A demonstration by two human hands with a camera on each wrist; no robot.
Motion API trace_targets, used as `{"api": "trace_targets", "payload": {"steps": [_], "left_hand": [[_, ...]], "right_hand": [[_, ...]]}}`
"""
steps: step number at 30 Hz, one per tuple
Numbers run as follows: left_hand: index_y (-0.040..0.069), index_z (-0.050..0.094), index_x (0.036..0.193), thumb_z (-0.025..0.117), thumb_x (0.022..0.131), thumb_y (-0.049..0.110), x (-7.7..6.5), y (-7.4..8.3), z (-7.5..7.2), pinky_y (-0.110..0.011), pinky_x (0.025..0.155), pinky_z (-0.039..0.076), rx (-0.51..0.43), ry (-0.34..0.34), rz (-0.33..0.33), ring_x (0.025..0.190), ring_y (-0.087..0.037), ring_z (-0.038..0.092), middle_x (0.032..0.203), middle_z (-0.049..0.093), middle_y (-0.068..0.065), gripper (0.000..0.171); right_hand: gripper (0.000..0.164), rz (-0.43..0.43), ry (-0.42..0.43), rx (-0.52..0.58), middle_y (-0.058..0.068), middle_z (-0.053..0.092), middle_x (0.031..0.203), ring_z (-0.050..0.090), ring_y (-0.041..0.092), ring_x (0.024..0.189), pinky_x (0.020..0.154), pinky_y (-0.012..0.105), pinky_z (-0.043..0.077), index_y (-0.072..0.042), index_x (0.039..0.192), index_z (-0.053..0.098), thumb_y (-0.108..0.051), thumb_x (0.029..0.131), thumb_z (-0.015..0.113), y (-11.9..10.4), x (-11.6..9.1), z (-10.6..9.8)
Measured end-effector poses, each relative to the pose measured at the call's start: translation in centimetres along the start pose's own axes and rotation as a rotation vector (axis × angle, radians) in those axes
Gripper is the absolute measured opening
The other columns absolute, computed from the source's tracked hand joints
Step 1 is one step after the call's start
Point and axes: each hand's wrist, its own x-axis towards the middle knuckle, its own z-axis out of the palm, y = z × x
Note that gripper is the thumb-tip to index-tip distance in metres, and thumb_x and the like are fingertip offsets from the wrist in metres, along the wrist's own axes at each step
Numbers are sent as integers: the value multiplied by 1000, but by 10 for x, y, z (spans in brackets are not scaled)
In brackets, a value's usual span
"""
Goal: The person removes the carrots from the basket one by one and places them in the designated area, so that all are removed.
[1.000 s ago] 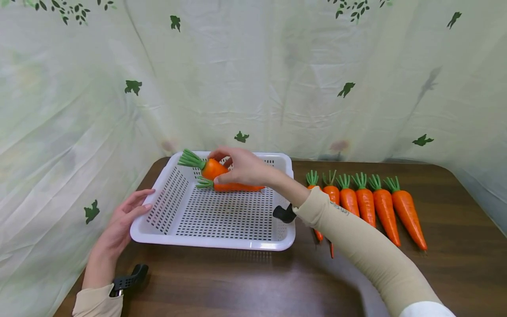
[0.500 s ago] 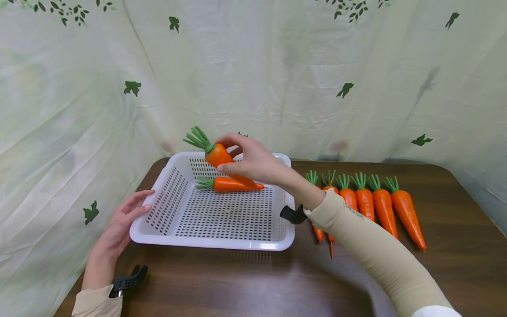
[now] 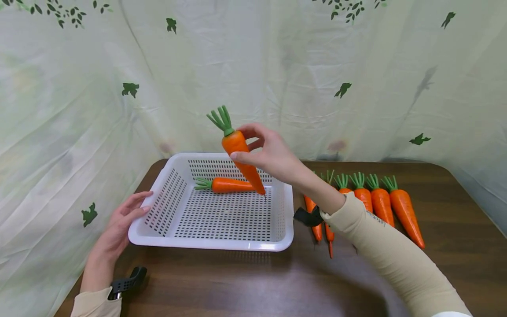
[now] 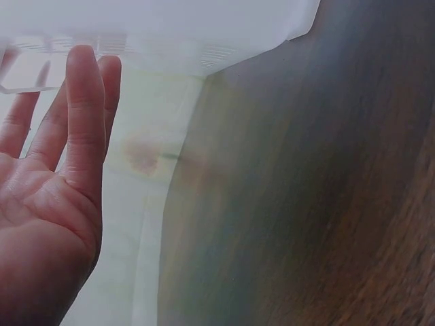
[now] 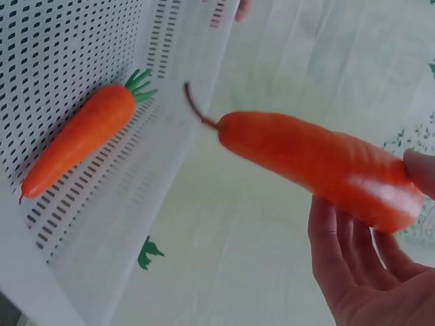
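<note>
My right hand [image 3: 273, 154] pinches a carrot [image 3: 247, 165] between thumb and fingers, its green top up and its tip slanting down over the basket. In the right wrist view the held carrot [image 5: 312, 166] appears apart from the basket wall. Inside the white perforated basket [image 3: 210, 243] another carrot [image 3: 229, 185] lies on its side near the back wall. My left hand [image 3: 119, 224] touches the basket's left rim with its fingers extended. Those fingers [image 4: 85, 115] are nearly straight against the basket [image 4: 170, 27] in the left wrist view.
Several carrots [image 3: 405, 213] lie in a row on the brown table [image 3: 206, 281] to the right, tops toward the back. My right forearm partly covers some. A pale curtain [image 3: 253, 79] with green prints hangs behind and to the left.
My right hand has lifted the carrot up and to the right, out of the basket, and it now tilts more upright. The left hand and the basket have stayed in place.
</note>
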Motion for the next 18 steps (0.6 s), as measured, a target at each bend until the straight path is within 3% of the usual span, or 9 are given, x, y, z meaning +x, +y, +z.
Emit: {"api": "trace_targets", "payload": {"steps": [11,18], "left_hand": [[27,46,142,53,101,19,0,-1,0,-40,82,55,5,-5,-1,108,-11,61,138,43,4,43],[26,46,143,51,102,15,1,-2,-3,-40,82,55,-20,-35,20,110,-12,60,139,43,3,43]], "right_hand": [[44,62,20,-20,-1,61,115,63,25,90,71,41,57,-19,125,59,-27,85,78,5,-20,-21],[51,130,33,-57,-2,60,119,62,24,94,70,42,57,-19,129,57,-32,84,79,9,-34,-34]]}}
